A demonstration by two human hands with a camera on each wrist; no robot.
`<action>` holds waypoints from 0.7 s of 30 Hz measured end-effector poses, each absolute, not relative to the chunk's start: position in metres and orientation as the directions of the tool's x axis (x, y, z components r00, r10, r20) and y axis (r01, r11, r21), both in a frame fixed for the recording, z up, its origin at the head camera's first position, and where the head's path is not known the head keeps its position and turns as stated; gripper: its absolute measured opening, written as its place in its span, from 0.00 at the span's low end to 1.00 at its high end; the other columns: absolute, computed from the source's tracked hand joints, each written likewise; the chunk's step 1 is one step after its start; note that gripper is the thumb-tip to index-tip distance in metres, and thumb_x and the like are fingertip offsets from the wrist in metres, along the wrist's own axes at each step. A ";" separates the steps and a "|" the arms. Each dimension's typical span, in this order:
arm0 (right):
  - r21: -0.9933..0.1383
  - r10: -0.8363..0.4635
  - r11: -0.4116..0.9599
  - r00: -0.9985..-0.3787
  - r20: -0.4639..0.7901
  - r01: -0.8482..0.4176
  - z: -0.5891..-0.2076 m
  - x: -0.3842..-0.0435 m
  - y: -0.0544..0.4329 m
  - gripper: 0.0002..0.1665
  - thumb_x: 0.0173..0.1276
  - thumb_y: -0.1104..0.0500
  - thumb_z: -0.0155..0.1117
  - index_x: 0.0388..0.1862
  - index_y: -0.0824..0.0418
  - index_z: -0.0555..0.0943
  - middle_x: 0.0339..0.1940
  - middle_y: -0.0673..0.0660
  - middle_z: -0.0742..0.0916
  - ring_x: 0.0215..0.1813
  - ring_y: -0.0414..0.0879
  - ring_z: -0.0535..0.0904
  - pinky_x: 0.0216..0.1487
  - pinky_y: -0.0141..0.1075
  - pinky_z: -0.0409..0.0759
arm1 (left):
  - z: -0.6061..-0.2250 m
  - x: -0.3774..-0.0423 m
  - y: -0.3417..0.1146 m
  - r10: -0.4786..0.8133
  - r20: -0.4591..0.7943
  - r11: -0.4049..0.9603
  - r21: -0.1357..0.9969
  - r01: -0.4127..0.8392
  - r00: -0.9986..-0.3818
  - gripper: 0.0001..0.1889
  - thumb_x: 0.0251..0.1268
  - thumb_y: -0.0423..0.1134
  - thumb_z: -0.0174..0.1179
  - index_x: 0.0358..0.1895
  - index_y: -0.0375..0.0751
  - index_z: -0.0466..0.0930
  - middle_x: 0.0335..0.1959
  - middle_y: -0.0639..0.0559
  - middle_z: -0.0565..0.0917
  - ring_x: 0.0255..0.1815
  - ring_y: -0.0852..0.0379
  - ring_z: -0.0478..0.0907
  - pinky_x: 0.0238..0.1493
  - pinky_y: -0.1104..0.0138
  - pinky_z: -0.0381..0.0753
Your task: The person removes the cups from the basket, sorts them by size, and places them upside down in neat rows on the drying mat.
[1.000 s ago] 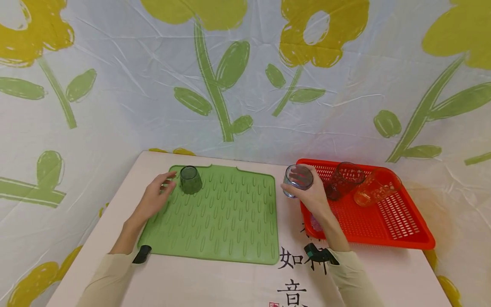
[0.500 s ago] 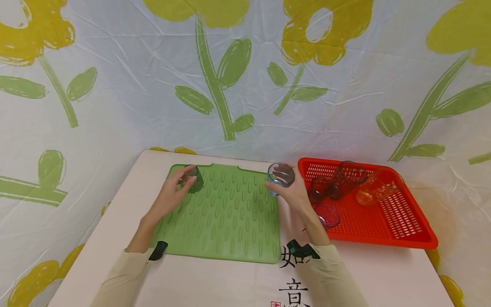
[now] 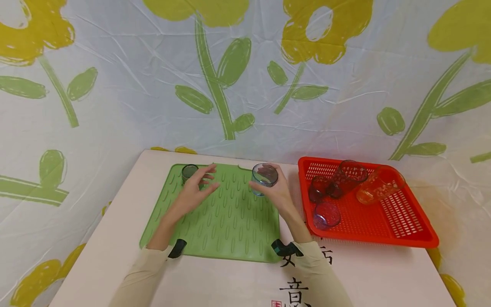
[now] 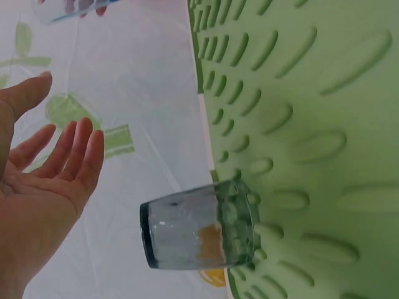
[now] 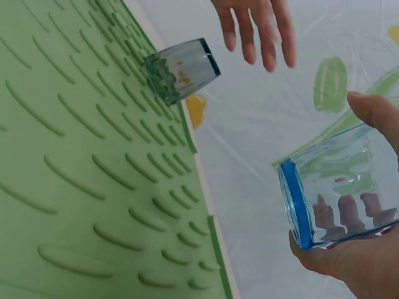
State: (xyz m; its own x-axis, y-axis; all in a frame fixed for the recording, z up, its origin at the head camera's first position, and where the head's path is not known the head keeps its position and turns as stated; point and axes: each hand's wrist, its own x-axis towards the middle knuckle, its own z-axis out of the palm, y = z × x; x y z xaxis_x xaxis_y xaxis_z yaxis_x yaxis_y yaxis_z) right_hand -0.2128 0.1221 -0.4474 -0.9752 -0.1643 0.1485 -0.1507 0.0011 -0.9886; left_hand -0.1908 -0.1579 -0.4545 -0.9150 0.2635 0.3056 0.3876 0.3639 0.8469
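My right hand (image 3: 279, 195) grips a clear blue-tinted glass (image 3: 264, 175) above the right back part of a green ridged mat (image 3: 230, 230). In the right wrist view the glass's thick blue base (image 5: 296, 202) faces the mat, and fingers show through its wall. A grey-green glass (image 4: 187, 227) stands upside down at the mat's back left corner. My left hand (image 3: 192, 194) is in the air just right of that glass, partly covering it in the head view. Its fingers are spread apart from the thumb and hold nothing.
A red plastic basket (image 3: 368, 238) stands on the right of the table, holding several glasses, among them a purplish one (image 3: 327, 215) and a tall clear one (image 3: 379, 185) lying tilted. A flower-printed cloth (image 3: 153, 85) hangs behind the table.
My right hand has carried the blue-tinted glass left, from the basket's edge to over the mat. My left hand has moved right, passing in front of the upside-down glass.
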 end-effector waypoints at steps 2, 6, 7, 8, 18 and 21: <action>-0.990 -0.169 -0.005 -0.975 0.142 -0.143 -0.449 -0.211 0.118 0.39 0.62 0.68 0.77 0.70 0.62 0.70 0.63 0.64 0.81 0.64 0.50 0.77 0.67 0.43 0.76 | -0.454 -0.190 -0.152 0.280 0.293 0.350 0.856 0.382 -0.914 0.34 0.72 0.35 0.66 0.77 0.36 0.64 0.67 0.37 0.74 0.64 0.37 0.74 0.63 0.43 0.75; -0.993 -0.180 -0.021 -0.976 0.119 -0.117 -0.452 -0.210 0.109 0.39 0.64 0.67 0.76 0.71 0.63 0.68 0.65 0.65 0.80 0.67 0.54 0.76 0.66 0.41 0.77 | -0.456 -0.188 -0.141 0.314 0.266 0.328 0.871 0.367 -0.911 0.37 0.69 0.35 0.69 0.77 0.38 0.64 0.68 0.38 0.74 0.66 0.38 0.73 0.65 0.42 0.73; -0.994 -0.178 -0.026 -0.978 0.112 -0.110 -0.453 -0.210 0.107 0.40 0.64 0.67 0.76 0.71 0.63 0.68 0.65 0.65 0.80 0.68 0.55 0.76 0.66 0.41 0.77 | -0.457 -0.188 -0.138 0.324 0.262 0.321 0.874 0.366 -0.909 0.37 0.68 0.35 0.70 0.78 0.38 0.63 0.68 0.38 0.73 0.66 0.38 0.73 0.66 0.42 0.73; -0.994 -0.176 -0.029 -0.979 0.107 -0.103 -0.453 -0.210 0.105 0.39 0.64 0.67 0.76 0.71 0.63 0.68 0.66 0.64 0.80 0.69 0.56 0.75 0.66 0.41 0.77 | -0.458 -0.189 -0.136 0.330 0.258 0.314 0.877 0.363 -0.908 0.38 0.68 0.35 0.70 0.78 0.39 0.63 0.68 0.38 0.73 0.67 0.37 0.73 0.66 0.42 0.72; -0.991 -0.207 -0.085 -0.972 0.114 -0.099 -0.455 -0.210 0.087 0.37 0.65 0.62 0.76 0.70 0.59 0.70 0.68 0.58 0.80 0.75 0.55 0.70 0.68 0.45 0.75 | -0.464 -0.189 -0.117 0.356 0.229 0.275 0.901 0.336 -0.906 0.43 0.66 0.37 0.72 0.80 0.39 0.58 0.71 0.36 0.69 0.71 0.38 0.69 0.70 0.43 0.69; -0.991 -0.212 -0.095 -0.970 0.116 -0.098 -0.456 -0.209 0.083 0.37 0.66 0.59 0.76 0.70 0.58 0.70 0.68 0.56 0.80 0.76 0.53 0.69 0.70 0.46 0.74 | -0.467 -0.189 -0.112 0.354 0.222 0.278 0.903 0.329 -0.908 0.45 0.65 0.38 0.73 0.81 0.37 0.56 0.73 0.37 0.68 0.71 0.40 0.69 0.70 0.43 0.69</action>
